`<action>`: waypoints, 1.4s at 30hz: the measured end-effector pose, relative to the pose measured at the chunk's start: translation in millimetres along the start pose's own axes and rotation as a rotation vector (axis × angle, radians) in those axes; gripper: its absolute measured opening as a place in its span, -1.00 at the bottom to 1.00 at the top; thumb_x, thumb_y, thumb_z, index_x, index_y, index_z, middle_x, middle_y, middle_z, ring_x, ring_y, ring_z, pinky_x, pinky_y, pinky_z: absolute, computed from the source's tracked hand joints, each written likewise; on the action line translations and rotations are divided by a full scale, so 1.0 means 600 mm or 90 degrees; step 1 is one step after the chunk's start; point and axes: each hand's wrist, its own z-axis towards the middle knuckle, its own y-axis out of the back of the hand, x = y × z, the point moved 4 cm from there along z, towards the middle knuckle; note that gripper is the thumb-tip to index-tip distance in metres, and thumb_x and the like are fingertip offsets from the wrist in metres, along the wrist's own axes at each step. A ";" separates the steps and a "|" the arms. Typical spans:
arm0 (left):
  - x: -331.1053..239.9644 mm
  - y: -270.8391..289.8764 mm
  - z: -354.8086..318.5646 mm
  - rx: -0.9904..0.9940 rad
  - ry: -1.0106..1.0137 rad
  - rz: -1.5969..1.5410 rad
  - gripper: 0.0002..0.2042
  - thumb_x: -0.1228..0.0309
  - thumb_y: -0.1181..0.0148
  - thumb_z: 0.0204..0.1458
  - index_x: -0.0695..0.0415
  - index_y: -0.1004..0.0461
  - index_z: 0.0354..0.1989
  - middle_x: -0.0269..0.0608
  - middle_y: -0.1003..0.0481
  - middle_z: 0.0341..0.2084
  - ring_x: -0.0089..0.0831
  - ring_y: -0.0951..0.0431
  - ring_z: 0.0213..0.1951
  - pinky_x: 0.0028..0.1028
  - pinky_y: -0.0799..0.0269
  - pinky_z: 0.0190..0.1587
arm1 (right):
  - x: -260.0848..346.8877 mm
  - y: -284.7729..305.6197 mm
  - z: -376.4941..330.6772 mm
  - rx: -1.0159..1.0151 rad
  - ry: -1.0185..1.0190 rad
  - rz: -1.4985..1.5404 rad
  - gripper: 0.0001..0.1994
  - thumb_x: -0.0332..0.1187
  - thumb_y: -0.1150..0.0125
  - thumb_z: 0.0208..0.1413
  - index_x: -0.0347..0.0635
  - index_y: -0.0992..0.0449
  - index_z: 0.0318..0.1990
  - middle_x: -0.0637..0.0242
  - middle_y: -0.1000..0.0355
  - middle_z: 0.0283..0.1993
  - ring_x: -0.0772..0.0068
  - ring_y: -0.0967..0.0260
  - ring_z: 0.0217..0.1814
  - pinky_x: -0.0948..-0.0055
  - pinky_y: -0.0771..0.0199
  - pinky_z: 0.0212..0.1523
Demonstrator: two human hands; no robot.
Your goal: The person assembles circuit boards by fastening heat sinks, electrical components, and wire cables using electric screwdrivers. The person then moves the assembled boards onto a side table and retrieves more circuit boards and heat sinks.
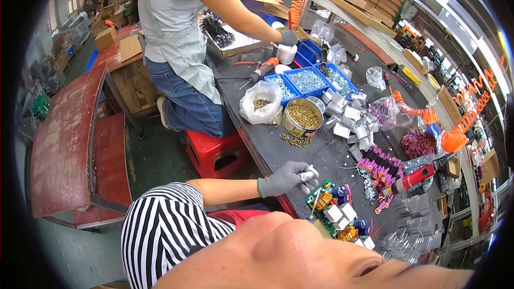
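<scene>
My left hand (286, 180), in a grey glove, is at the near edge of the dark bench, with its fingers bent and closed. Something small and white (307, 175) shows at the fingertips; its kind is not clear. Just to the right of this hand lies a circuit board (324, 203) with copper-wound coils, white blocks and dark blue capacitors. A thin metal rod (314, 207) stands slanted over the board's left side. My right hand is out of view.
Across the bench are a tub of brass screws (303, 115), a white bag (261, 101), blue bins (306, 81), metal brackets (350, 115), pink-and-black leads (380, 166) and a red power screwdriver (417, 176). A co-worker (182, 37) in a striped apron reaches over a white pot (286, 54).
</scene>
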 end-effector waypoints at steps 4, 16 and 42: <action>-0.008 -0.057 -0.025 0.037 0.097 -0.055 -0.77 0.36 -0.04 0.30 0.29 -0.43 -0.04 -0.13 -0.58 -0.23 -0.37 -0.63 -0.22 -0.34 -0.62 -0.14 | 0.007 0.005 -0.004 -0.030 0.009 -0.043 -0.36 -0.50 -0.34 -0.15 -0.24 -0.30 0.18 0.21 -0.50 -0.16 0.47 -0.48 -0.25 0.49 -0.51 -0.23; 0.032 -0.097 -0.039 -0.012 0.174 -0.155 -0.80 0.36 -0.06 0.29 0.25 -0.36 -0.08 -0.10 -0.56 -0.30 -0.30 -0.64 -0.27 -0.22 -0.67 -0.21 | 0.027 0.025 -0.044 -0.068 0.044 -0.141 -0.37 -0.48 -0.34 -0.11 -0.25 -0.29 0.20 0.18 -0.51 -0.13 0.43 -0.50 -0.22 0.45 -0.51 -0.21; 0.055 -0.135 -0.046 0.016 0.177 -0.311 -0.78 0.36 -0.10 0.26 0.28 -0.42 -0.08 -0.11 -0.54 -0.20 -0.27 -0.62 -0.16 -0.23 -0.64 -0.04 | 0.055 0.017 -0.041 -0.109 0.157 -0.309 -0.36 -0.44 -0.34 -0.03 -0.26 -0.28 0.25 0.10 -0.52 -0.07 0.34 -0.52 -0.16 0.37 -0.53 -0.16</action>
